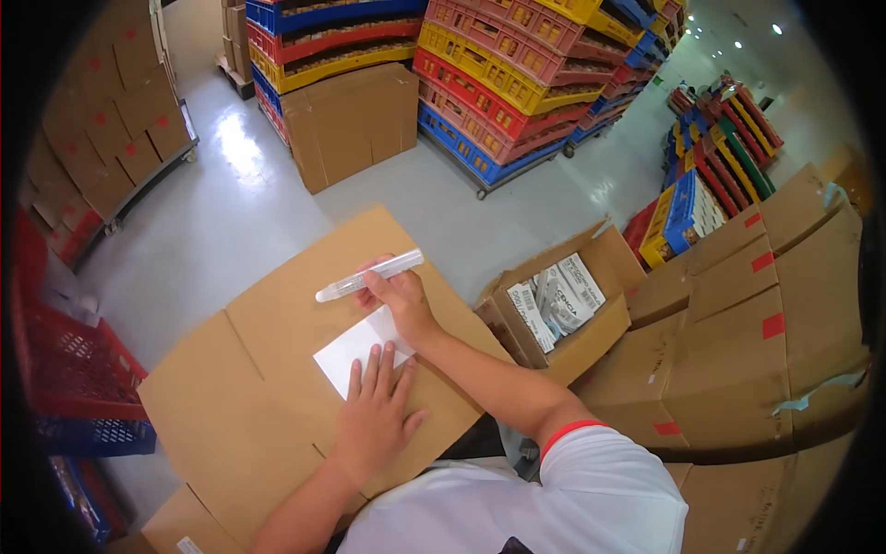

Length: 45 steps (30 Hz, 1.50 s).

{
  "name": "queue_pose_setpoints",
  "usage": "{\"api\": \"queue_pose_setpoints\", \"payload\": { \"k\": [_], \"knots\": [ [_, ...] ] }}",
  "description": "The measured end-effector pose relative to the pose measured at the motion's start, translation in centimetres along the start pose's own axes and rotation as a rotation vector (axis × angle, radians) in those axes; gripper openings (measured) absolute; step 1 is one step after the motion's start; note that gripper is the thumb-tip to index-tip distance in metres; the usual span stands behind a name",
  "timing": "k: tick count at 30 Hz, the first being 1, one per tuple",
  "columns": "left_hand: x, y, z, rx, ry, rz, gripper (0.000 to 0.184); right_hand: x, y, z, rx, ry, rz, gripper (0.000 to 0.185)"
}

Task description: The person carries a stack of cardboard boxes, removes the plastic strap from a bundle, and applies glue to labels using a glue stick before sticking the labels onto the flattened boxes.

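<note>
A white sheet of paper (340,358) lies on a large brown cardboard surface (249,406). My left hand (374,420) rests flat with its fingers apart, the fingertips over the paper's lower right part. Just above the paper, my right hand (399,300) is closed around a clear tube-like object (369,275) with a whitish rounded end pointing left. The tube is tilted up to the right, and its contents cannot be made out.
An open carton (623,337) with printed packets is to the right, beside stacked brown boxes (729,346). Colourful crates (517,83) and a carton (355,125) stand ahead. A red crate (83,374) is at the left, near boxes on a cart (101,120).
</note>
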State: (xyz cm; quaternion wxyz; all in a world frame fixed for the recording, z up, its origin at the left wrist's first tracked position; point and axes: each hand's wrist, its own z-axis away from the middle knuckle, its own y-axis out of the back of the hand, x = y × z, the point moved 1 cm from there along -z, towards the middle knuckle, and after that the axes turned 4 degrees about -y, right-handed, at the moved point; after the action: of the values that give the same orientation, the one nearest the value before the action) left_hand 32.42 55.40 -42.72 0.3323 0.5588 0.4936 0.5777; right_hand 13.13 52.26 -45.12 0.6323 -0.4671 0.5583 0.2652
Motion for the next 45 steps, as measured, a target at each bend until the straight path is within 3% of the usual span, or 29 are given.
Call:
{"api": "queue_pose_setpoints", "payload": {
  "k": [7, 8, 10, 12, 13, 14, 17, 19, 21, 25, 38, 40, 45],
  "knots": [
    [0.7, 0.1, -0.2, -0.018, -0.014, -0.025, 0.078, 0.8, 1.1, 0.0, 0.121, -0.004, -0.128, 0.020],
    [0.5, 0.1, 0.0, -0.019, -0.009, -0.021, 0.078, 2.0, 2.5, -0.5, 0.226, 0.093, -0.045, 0.023],
    [-0.1, -0.9, 0.2, 0.059, -0.009, 0.023, 0.077, -1.1, 6.0, -1.3, 0.254, 0.237, -0.475, 0.032],
    [-0.4, -0.9, 0.3, 0.055, 0.004, -0.017, 0.075, -7.4, 10.1, 0.1, 0.347, 0.500, -0.306, 0.037],
    [-0.7, -1.1, 0.7, 0.040, 0.077, 0.002, 0.075, -11.7, 10.5, 0.6, 0.100, 0.580, -0.482, 0.039],
    [-0.9, -1.1, 0.8, 0.043, 0.048, -0.023, 0.075, -14.1, 12.1, 0.9, 0.170, 0.687, -0.367, 0.042],
    [-1.5, -0.9, 1.2, 0.070, 0.002, -0.054, 0.075, -15.7, 7.3, 2.4, 0.213, 0.670, -0.326, 0.044],
    [-0.7, -1.5, 0.9, 0.078, -0.009, -0.053, 0.075, -12.4, 5.2, 2.7, 0.341, 0.480, -0.259, 0.043],
    [-1.0, -1.5, 0.9, 0.099, -0.017, -0.042, 0.075, -8.2, 3.0, 2.8, 0.123, 0.283, 0.017, 0.038],
    [-0.7, -1.3, 1.0, 0.107, -0.021, -0.067, 0.074, -0.9, 0.6, 2.8, 0.119, -0.038, -0.128, 0.035],
    [-0.6, -1.2, 0.5, 0.046, -0.051, 0.093, 0.074, 1.4, 0.7, 3.1, 0.093, -0.098, -0.159, 0.031],
    [-0.4, -1.3, 0.0, -0.013, 0.029, 0.095, 0.076, 1.5, 0.5, 3.2, 0.127, -0.131, -0.160, 0.033],
    [0.2, -0.4, -0.4, -0.024, 0.004, 0.055, 0.077, 0.1, 0.5, 3.1, 0.036, -0.131, -0.205, 0.032]
  ]
}}
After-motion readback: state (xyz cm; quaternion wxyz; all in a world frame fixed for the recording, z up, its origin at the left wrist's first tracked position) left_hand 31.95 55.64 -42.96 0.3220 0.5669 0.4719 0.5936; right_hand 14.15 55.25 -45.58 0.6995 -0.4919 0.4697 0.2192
